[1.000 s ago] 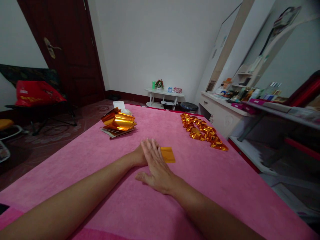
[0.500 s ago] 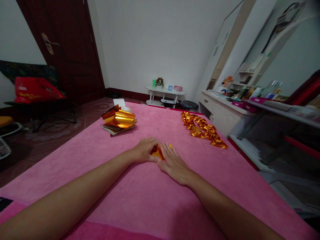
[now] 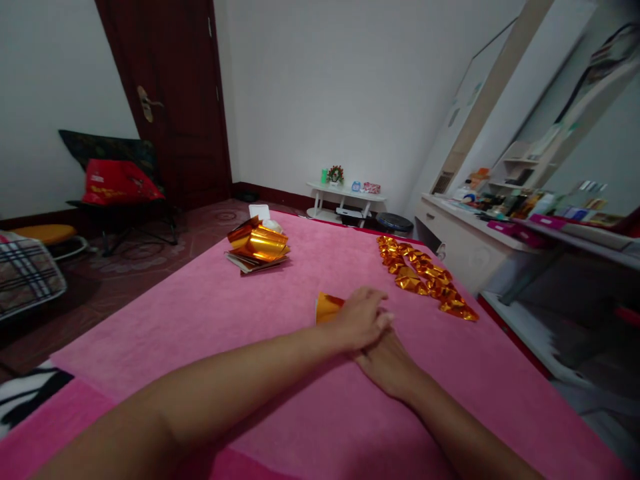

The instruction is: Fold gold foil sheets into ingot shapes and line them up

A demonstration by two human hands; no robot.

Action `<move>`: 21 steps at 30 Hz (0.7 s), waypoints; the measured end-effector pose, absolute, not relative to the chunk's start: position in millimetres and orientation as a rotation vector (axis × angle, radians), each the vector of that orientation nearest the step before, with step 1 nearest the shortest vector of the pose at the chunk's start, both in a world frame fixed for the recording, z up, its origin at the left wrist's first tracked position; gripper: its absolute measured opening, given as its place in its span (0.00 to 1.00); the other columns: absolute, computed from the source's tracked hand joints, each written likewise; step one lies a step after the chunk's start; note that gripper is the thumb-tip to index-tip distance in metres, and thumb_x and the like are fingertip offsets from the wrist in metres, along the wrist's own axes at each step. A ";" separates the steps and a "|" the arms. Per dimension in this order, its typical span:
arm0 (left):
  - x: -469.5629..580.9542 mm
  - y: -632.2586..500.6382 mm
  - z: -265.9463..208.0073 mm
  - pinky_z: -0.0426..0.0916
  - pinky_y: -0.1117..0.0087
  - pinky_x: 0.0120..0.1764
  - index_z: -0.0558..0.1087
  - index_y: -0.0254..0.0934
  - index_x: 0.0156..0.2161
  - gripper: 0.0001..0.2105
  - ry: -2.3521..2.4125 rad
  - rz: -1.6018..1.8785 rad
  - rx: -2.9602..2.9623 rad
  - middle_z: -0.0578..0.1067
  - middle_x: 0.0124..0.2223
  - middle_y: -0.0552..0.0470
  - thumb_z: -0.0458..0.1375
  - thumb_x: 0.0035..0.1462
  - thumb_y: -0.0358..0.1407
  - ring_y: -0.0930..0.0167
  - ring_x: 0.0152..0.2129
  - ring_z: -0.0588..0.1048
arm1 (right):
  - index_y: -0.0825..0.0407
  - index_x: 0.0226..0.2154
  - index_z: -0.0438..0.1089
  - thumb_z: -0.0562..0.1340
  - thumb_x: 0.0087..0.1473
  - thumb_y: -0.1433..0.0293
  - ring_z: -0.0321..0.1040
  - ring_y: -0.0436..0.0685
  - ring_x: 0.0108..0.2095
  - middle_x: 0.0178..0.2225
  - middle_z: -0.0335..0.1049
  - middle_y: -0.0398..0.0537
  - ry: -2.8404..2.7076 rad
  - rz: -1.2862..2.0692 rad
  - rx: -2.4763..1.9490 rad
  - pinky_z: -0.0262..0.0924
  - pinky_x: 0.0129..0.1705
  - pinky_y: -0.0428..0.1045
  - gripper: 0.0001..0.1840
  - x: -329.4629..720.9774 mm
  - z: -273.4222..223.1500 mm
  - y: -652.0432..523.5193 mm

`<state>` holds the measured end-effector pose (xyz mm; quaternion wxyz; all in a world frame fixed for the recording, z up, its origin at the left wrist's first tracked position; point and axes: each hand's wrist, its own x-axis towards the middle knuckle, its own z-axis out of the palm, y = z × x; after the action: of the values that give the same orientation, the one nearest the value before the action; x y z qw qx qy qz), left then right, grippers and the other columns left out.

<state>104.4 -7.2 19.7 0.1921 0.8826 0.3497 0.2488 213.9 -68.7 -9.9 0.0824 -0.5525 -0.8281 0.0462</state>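
Left hand (image 3: 363, 321) moved rightward, now crossing over right hand (image 3: 387, 361). Grip of either: cannot tell, overlap hides it. Gold sheet (image 3: 328, 308), partly behind left hand, lies on pink cloth (image 3: 200, 317), near-right of foil stack (image 3: 257, 244).

Pink blanket (image 3: 330, 260) free ahead, foil stack (image 3: 260, 245) left, foil pieces (image 3: 428, 269) right

The head camera looks from above the near end of the cloth (image 3: 300, 280), facing forward and down along it. It sits close to the cloth's near part and well apart from the wall (image 3: 350, 80) beyond its far edge, taking in the door (image 3: 175, 100) left of the cloth and the dresser (image 3: 453, 230) right of it.
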 end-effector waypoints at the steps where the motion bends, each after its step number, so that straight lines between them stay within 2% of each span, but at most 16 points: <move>1: 114.8 -10.1 14.9 0.60 0.62 0.54 0.62 0.35 0.57 0.23 0.953 0.714 2.458 0.66 0.55 0.41 0.46 0.61 0.46 0.62 0.53 0.64 | 0.60 0.62 0.52 0.51 0.58 0.63 0.46 0.66 0.62 0.63 0.50 0.59 -2.425 0.111 -1.678 0.44 0.61 0.61 0.32 216.1 -14.1 -68.1; 3: 125.3 -9.9 5.4 0.51 0.50 0.59 0.59 0.36 0.59 0.29 0.944 0.673 2.453 0.58 0.62 0.40 0.43 0.60 0.53 0.56 0.60 0.54 | 0.58 0.63 0.48 0.52 0.56 0.64 0.43 0.66 0.63 0.64 0.47 0.58 -2.365 0.072 -1.682 0.44 0.61 0.62 0.35 219.0 -19.3 -66.6; 5: 122.8 -4.4 -1.7 0.45 0.46 0.60 0.55 0.37 0.61 0.31 0.958 0.639 2.445 0.53 0.65 0.40 0.41 0.60 0.55 0.54 0.63 0.47 | 0.57 0.64 0.47 0.53 0.56 0.64 0.44 0.66 0.63 0.64 0.47 0.56 -2.380 0.082 -1.641 0.45 0.61 0.61 0.35 218.6 -18.6 -65.0; 8: 105.9 4.5 -6.5 0.44 0.47 0.60 0.53 0.34 0.63 0.34 1.015 0.570 2.445 0.53 0.65 0.39 0.38 0.60 0.56 0.55 0.63 0.45 | 0.53 0.62 0.52 0.51 0.59 0.62 0.50 0.64 0.61 0.62 0.52 0.54 -2.470 0.160 -1.575 0.45 0.61 0.61 0.30 213.7 -9.2 -63.6; 10: 93.6 7.5 -7.4 0.43 0.49 0.61 0.51 0.34 0.64 0.36 1.014 0.519 2.485 0.51 0.65 0.38 0.37 0.59 0.58 0.54 0.64 0.43 | 0.51 0.62 0.52 0.49 0.60 0.60 0.51 0.64 0.61 0.62 0.53 0.54 -2.501 0.194 -1.581 0.43 0.61 0.62 0.30 210.5 -3.1 -63.6; 15: 63.5 11.2 -9.6 0.39 0.47 0.61 0.46 0.34 0.65 0.41 1.047 0.354 2.608 0.47 0.67 0.38 0.34 0.56 0.62 0.54 0.64 0.41 | 0.50 0.65 0.39 0.47 0.60 0.54 0.33 0.63 0.66 0.67 0.36 0.52 -2.454 0.229 -1.741 0.34 0.63 0.64 0.36 207.7 -0.1 -66.0; 18: 37.9 15.5 -11.3 0.39 0.46 0.60 0.45 0.39 0.66 0.40 1.076 0.273 2.699 0.45 0.67 0.41 0.36 0.55 0.62 0.53 0.64 0.42 | 0.55 0.65 0.39 0.46 0.59 0.53 0.31 0.61 0.66 0.67 0.34 0.52 -2.461 0.283 -1.811 0.31 0.64 0.63 0.38 208.9 -1.0 -66.7; 21: 10.4 20.7 -13.1 0.40 0.45 0.59 0.46 0.44 0.65 0.35 1.182 0.237 2.716 0.45 0.68 0.44 0.35 0.58 0.59 0.55 0.64 0.43 | 0.57 0.65 0.43 0.46 0.59 0.55 0.32 0.60 0.66 0.67 0.35 0.52 -2.461 0.294 -1.831 0.31 0.64 0.62 0.37 210.4 0.7 -66.7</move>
<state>10.4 20.7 -13.1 0.0848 0.9107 0.3964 0.0795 210.4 -66.7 0.7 0.0302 -0.5940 -0.7982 0.0954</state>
